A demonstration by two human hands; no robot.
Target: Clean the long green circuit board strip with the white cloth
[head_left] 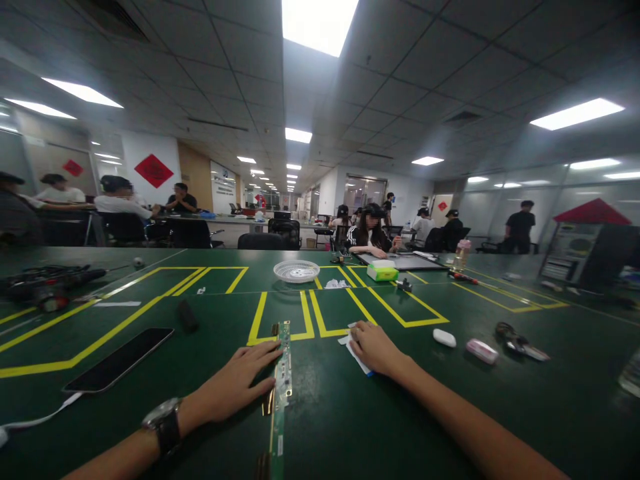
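Note:
My left hand, with a watch on its wrist, lies flat on the green table with fingers stretched out. Its fingertips touch a long narrow green circuit board that runs toward me. My right hand rests palm down on a small white paper or cloth, fingers curled loosely over it. Both hands are near the middle of the table, in front of yellow tape markings.
A black phone on a white cable lies left. A white basket, a green-and-white box, a white case, a pink object and tools are on the table. A person sits opposite; others are behind.

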